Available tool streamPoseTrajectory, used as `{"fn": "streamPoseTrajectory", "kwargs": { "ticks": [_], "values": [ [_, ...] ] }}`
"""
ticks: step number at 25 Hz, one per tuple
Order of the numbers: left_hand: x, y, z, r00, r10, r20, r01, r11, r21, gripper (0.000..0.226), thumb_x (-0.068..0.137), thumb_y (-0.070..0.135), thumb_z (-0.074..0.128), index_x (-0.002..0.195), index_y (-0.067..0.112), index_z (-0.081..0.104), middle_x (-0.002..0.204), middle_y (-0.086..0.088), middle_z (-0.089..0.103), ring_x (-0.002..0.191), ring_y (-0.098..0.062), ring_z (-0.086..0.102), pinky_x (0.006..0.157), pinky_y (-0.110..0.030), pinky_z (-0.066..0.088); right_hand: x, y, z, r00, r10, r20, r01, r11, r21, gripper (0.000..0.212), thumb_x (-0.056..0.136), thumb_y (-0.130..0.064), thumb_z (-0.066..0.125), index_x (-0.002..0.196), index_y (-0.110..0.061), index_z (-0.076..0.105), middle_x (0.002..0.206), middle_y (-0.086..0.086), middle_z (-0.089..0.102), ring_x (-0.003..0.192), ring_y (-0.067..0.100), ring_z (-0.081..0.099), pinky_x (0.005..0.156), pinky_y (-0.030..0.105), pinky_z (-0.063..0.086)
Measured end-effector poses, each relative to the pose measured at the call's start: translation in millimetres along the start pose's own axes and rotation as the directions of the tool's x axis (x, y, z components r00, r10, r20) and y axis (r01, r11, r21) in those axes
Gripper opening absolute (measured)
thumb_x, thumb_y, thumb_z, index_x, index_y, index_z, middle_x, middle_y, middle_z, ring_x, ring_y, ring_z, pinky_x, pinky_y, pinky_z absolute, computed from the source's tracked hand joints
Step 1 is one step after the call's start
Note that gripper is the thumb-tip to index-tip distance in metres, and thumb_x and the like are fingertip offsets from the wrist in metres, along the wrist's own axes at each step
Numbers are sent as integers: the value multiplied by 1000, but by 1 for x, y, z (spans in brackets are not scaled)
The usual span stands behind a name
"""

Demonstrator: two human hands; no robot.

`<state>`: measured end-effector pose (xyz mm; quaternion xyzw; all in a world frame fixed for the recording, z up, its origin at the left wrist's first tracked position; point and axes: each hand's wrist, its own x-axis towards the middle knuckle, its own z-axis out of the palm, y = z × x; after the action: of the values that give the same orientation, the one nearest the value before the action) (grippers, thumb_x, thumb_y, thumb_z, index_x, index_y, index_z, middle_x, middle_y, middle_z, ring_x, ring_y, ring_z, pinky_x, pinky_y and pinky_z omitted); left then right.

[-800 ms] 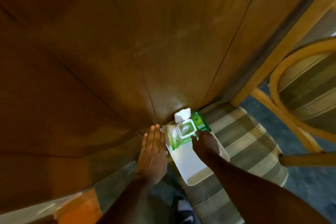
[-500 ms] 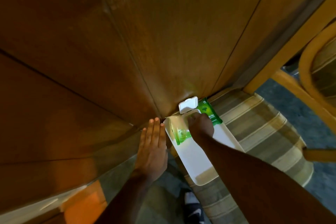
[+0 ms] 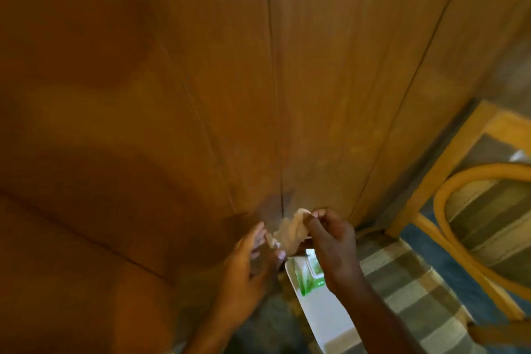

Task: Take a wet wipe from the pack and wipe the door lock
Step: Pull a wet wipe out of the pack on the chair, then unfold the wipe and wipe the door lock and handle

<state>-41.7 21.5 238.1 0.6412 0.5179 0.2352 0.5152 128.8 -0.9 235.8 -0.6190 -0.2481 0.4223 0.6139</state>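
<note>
A crumpled white wet wipe (image 3: 290, 231) hangs in the air in front of the wooden door (image 3: 258, 80). My right hand (image 3: 333, 247) pinches its upper right end. My left hand (image 3: 247, 264) is at its lower left end, fingers touching it; the blur hides how firmly. Below my right hand, the green wipe pack (image 3: 311, 279) lies on a white tray (image 3: 324, 316), mostly hidden by my wrist. No door lock shows in this view.
The tray rests on a striped chair cushion (image 3: 408, 296). A second chair with a yellow wooden frame (image 3: 465, 238) stands at the right. Blue-grey carpet (image 3: 448, 270) lies between the chairs.
My right hand has pulled a wipe up out of the pack. My left hand has left the door's foot and come up to the wipe. The view has tilted upward.
</note>
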Motion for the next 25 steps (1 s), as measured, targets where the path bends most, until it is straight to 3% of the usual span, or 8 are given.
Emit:
{"fn": "streamPoseTrajectory", "kwargs": {
  "ticks": [2,6,8,11,15,20,22,25],
  "values": [
    [-24,52,-44,989,96,-112,-117,973,-199,55,77,38,82,124,44,56,126,20,69,110,0,69,85,-19,57,-29,-69,37,987,-96,129,88,994,68,13,88,-14,65,75,-15,66,71,6,73,64,21,70,52,35,58],
    [-76,124,-142,920,279,-275,-318,942,-108,37,86,-2,76,89,35,80,89,9,82,79,-6,76,60,-14,56,-73,-170,102,932,-243,269,190,959,209,14,92,-10,59,90,-20,68,79,0,76,71,15,72,57,29,58],
    [-105,142,-183,873,333,-357,-374,926,-52,36,88,-2,73,76,30,82,80,4,81,68,-5,72,54,-14,52,-91,-202,126,926,-268,266,213,953,216,19,95,-15,55,94,-26,71,88,-3,76,82,14,73,67,33,59],
    [-143,152,-227,814,365,-452,-408,913,2,23,98,8,63,84,18,78,74,2,76,60,-6,65,49,-15,48,-112,-228,154,916,-277,289,217,950,223,30,98,-18,47,85,-25,73,80,-1,75,75,15,69,56,29,55],
    [-178,152,-265,800,316,-509,-381,924,-24,30,107,13,46,87,4,67,56,1,61,49,-11,51,42,-13,40,-137,-244,181,894,-91,439,-51,952,302,31,102,-24,41,115,-9,65,108,17,73,97,31,71,73,39,61],
    [-205,146,-283,870,112,-481,-316,874,-368,35,110,24,41,104,6,70,64,-3,71,42,-9,47,43,-19,51,-156,-247,204,850,43,525,-172,964,200,37,94,-46,52,111,-15,59,106,20,71,87,37,75,66,48,62],
    [-213,138,-295,894,44,-446,-282,828,-484,35,109,25,43,108,3,70,74,-11,74,38,-7,42,42,-23,52,-157,-248,204,693,99,714,-113,993,-28,60,78,-58,67,112,-8,61,104,18,70,84,34,74,63,39,60],
    [-223,113,-317,887,12,-462,-193,918,-346,43,109,28,42,105,-5,68,85,-20,73,37,-7,43,42,-22,51,-164,-245,204,356,248,901,13,963,-270,72,65,-45,85,119,-2,63,98,15,70,67,17,68,46,20,54]
  ]
}}
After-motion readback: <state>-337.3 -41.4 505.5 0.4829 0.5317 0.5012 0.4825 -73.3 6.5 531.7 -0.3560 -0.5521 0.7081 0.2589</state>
